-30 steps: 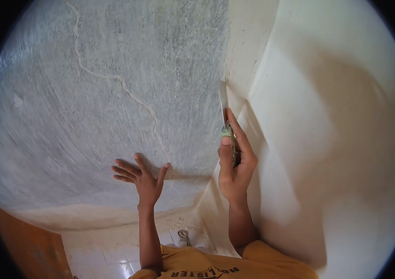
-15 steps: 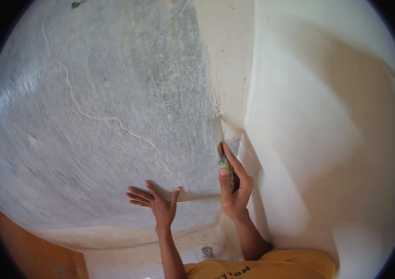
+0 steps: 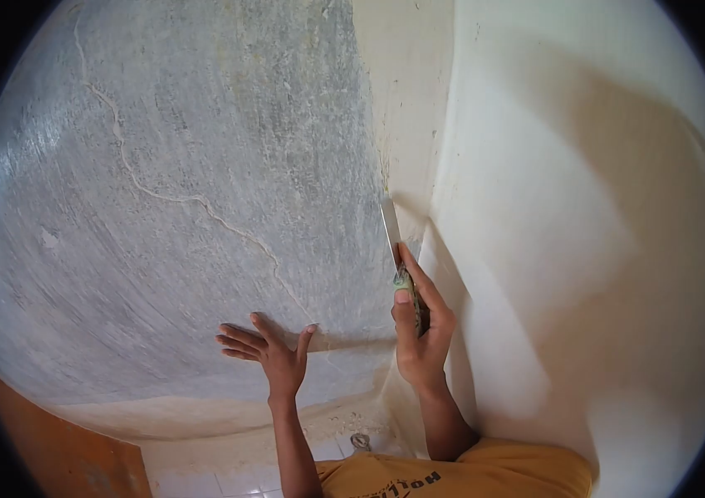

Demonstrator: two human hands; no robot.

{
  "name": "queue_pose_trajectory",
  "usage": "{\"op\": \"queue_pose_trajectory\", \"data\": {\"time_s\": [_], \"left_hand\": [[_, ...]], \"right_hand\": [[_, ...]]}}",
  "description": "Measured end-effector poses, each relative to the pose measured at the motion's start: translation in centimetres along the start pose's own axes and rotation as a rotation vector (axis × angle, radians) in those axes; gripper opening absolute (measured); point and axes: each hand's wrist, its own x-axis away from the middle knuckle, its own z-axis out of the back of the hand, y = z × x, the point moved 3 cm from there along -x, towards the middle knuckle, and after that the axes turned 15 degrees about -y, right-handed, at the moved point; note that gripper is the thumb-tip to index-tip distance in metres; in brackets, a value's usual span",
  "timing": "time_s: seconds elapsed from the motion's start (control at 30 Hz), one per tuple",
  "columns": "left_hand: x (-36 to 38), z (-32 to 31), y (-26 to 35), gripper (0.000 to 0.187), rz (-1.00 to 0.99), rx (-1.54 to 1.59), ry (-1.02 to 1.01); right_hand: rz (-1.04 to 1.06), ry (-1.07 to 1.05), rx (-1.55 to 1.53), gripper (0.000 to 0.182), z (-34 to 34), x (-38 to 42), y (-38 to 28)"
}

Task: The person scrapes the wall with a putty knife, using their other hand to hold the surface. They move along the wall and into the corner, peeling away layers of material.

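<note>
My right hand [image 3: 424,332] is closed around the handle of a putty knife [image 3: 391,224], with the index finger stretched along it toward the metal blade. The blade's tip touches the wall where the grey scraped surface [image 3: 228,124] meets a strip of cream paint [image 3: 409,100]. My left hand [image 3: 278,353] lies against the grey surface with its fingers spread, holding nothing. Its thumb rests by the lower end of a pale crack line [image 3: 220,217] that winds across the grey area.
A smooth whitish wall [image 3: 552,249] meets the cream strip at a corner on the right, with shadows across it. Below are white tiles [image 3: 240,481], a small round object [image 3: 360,441] and an orange-brown surface [image 3: 62,440] at lower left.
The putty knife and my right hand have moved slightly up along the cream edge, and the blade is turned narrower to view. My left hand sits slightly higher and left in view.
</note>
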Motion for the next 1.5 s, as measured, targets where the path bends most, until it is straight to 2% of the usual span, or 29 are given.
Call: {"op": "queue_pose_trajectory", "data": {"time_s": [0.13, 0.3, 0.37, 0.47, 0.8, 1.0, 1.1, 1.5], "left_hand": [[-0.2, 0.3, -0.5, 0.126, -0.024, 0.002, -0.012], [0.2, 0.1, -0.9, 0.125, -0.029, 0.037, -0.016], [-0.3, 0.1, -0.6, 0.125, -0.041, 0.031, 0.0], [-0.6, 0.2, -0.5, 0.125, -0.034, 0.005, 0.007], [-0.2, -0.2, -1.0, 0.122, -0.044, 0.062, -0.005], [-0.2, 0.2, -0.6, 0.124, -0.043, -0.02, -0.002], [-0.2, -0.1, -0.9, 0.122, -0.053, 0.06, 0.009], [-0.2, 0.1, -0.7, 0.124, -0.077, 0.024, 0.015]], "right_hand": [[0.151, 0.006, 0.074, 0.046, -0.6, -0.4, 0.4], [0.045, -0.031, 0.073, 0.046, 0.4, -0.3, -0.9], [0.116, -0.012, 0.101, 0.046, -0.4, 0.4, 0.8], [0.163, 0.003, 0.14, 0.046, 0.2, -0.9, -0.5], [-0.01, -0.01, 0.005, 0.046, 0.1, -0.3, -0.1], [-0.006, -0.015, -0.019, 0.047, -0.2, 0.8, 0.9], [0.008, -0.014, -0.028, 0.047, 0.2, -0.1, 0.5], [0.018, -0.002, 0.085, 0.046, -0.9, 1.7, 1.5]]}}
